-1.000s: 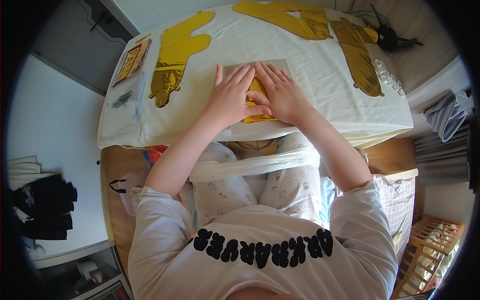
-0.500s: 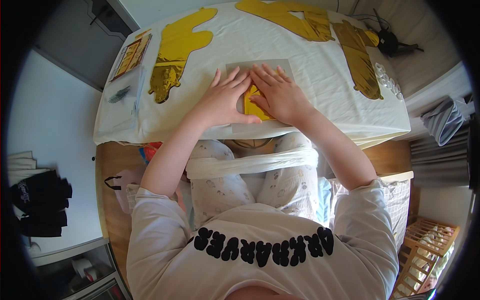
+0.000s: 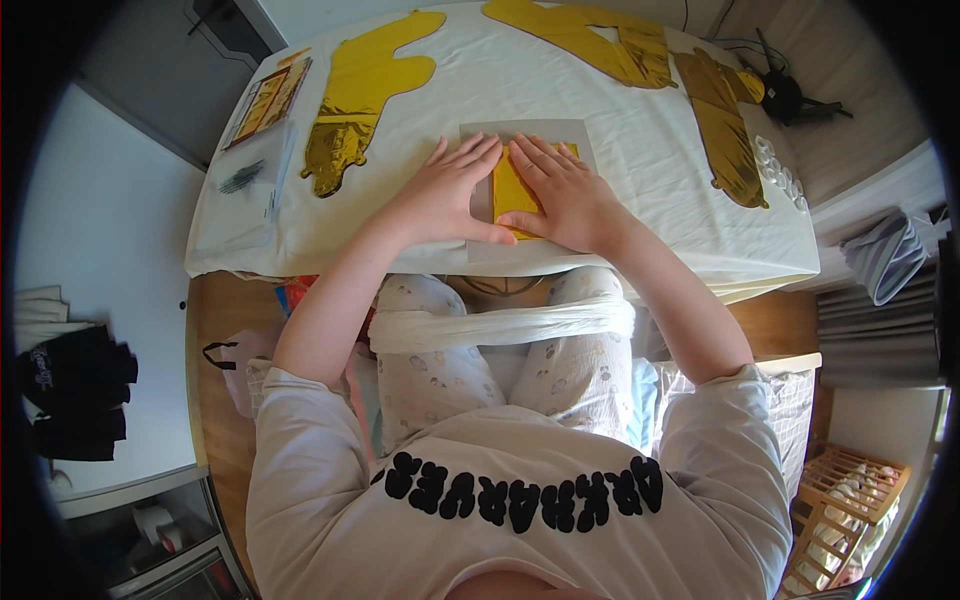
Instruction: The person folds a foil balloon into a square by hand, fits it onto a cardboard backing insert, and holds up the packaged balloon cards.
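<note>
The folded gold foil [image 3: 508, 192] lies on a grey sheet [image 3: 570, 131] near the front edge of the desk [image 3: 680, 190]. The right hand [image 3: 575, 197] rests flat over its right part, fingers extended and thumb across the foil; the left hand [image 3: 447, 195] is spread open beside its left edge, thumb reaching toward the lower corner. Neither hand grips anything. The foil looks slick and springy, so lifting the right palm early could let the folds open, while a sideways push could skew them or shift the sheet.
</note>
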Demonstrator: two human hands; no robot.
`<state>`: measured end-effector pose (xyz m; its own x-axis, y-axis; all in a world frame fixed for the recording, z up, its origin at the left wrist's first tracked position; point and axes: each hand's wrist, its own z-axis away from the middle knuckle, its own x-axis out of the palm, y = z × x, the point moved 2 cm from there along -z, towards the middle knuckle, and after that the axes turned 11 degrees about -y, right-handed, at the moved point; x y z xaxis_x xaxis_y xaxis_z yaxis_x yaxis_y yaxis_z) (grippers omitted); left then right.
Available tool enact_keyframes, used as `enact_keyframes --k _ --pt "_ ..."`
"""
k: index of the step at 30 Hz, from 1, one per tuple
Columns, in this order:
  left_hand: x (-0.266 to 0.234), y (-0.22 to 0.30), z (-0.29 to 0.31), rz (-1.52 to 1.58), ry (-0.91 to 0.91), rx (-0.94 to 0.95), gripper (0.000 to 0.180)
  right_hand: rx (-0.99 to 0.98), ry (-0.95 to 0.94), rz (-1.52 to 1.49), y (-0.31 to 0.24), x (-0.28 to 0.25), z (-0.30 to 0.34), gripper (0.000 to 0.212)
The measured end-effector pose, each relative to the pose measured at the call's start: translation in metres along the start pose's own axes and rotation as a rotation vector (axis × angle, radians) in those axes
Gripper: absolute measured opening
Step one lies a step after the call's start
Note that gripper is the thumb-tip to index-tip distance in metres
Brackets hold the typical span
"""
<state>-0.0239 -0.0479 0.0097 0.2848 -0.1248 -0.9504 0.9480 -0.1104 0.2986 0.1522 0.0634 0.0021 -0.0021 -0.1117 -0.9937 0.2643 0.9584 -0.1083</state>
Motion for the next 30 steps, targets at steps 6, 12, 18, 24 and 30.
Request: enact_keyframes --k 6,12,18,24,30 --pt "-0.003 0.005 0.004 -0.091 -0.047 -0.046 0.134 0.004 -0.003 -0.006 0.000 -0.003 0.001 0.105" --pt "-0.006 -0.006 0.007 -0.065 -0.072 0.027 0.131 -0.003 0.003 -0.005 0.001 0.000 -0.001 0.107" --pt "-0.007 -0.009 0.007 -0.049 -0.068 0.030 0.127 -0.008 0.004 -0.014 0.001 -0.003 -0.001 0.105" --pt "-0.006 -0.001 0.011 -0.079 -0.059 -0.031 0.127 -0.029 -0.029 -0.040 0.003 -0.005 0.000 0.108" --pt "-0.016 -0.008 0.014 0.004 -0.063 -0.082 0.108 -0.033 -0.053 -0.042 0.000 -0.009 0.000 0.112"
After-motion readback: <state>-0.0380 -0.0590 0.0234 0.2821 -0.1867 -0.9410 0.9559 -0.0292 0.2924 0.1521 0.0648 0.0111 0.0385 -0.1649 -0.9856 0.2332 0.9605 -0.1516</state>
